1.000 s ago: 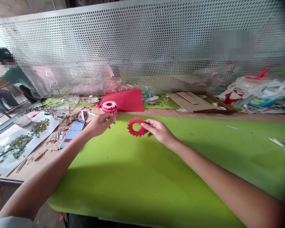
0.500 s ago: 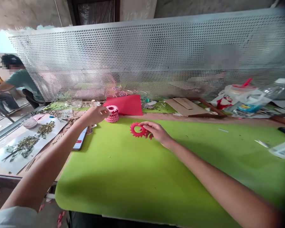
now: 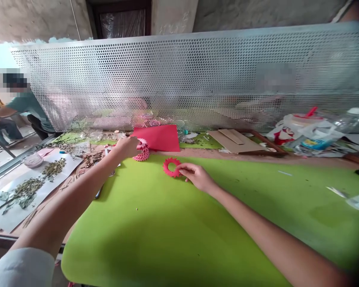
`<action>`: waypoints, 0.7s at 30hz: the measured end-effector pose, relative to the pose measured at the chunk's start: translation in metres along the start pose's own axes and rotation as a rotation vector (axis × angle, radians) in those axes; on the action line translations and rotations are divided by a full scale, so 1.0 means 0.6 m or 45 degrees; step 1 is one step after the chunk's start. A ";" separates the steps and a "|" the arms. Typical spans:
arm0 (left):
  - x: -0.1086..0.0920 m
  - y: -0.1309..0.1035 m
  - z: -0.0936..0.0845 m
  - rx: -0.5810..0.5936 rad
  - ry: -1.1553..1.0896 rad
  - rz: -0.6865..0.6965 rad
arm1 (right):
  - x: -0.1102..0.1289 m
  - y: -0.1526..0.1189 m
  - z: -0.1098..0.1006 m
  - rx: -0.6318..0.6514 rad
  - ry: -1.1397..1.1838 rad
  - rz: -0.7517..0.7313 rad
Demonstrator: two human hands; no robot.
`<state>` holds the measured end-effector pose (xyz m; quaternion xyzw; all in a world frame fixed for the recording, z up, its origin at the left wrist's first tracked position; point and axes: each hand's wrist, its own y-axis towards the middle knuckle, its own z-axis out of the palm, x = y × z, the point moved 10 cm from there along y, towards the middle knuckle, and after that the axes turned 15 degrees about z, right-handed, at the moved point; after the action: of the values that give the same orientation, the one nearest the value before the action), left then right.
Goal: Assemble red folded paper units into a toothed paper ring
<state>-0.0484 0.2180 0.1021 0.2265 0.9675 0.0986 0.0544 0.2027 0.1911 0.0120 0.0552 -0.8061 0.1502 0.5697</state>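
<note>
Between the fingers of my right hand (image 3: 194, 174) is the edge of a flat red toothed ring (image 3: 171, 167), held just above the green mat (image 3: 155, 223). My left hand (image 3: 129, 146) is at the left side of a stack of pink and red toothed rings (image 3: 142, 153). Its fingers are closed around the stack's upper left edge, and its fingertips are partly hidden. A red sheet (image 3: 164, 137) lies behind the stack.
A perforated metal screen (image 3: 179, 79) runs along the back. Cardboard pieces (image 3: 230, 140), a plastic bag with a cup (image 3: 299, 127) and a bottle (image 3: 354, 117) stand back right. Dried plants (image 3: 26, 187) lie on white paper at left, where a person (image 3: 30, 105) sits beyond.
The view has tilted slightly. My left hand has moved a little right against the stack, and my left forearm now covers most of the phone. My right hand still holds the ring.
</note>
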 end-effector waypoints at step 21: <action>0.082 -0.115 -0.134 -0.518 -0.325 -0.236 | 0.163 0.173 0.114 0.010 0.177 -0.029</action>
<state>-0.1337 0.1660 0.1624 0.1317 0.9297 0.2564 0.2295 0.0803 0.2770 0.0640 0.0558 -0.7633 0.1503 0.6259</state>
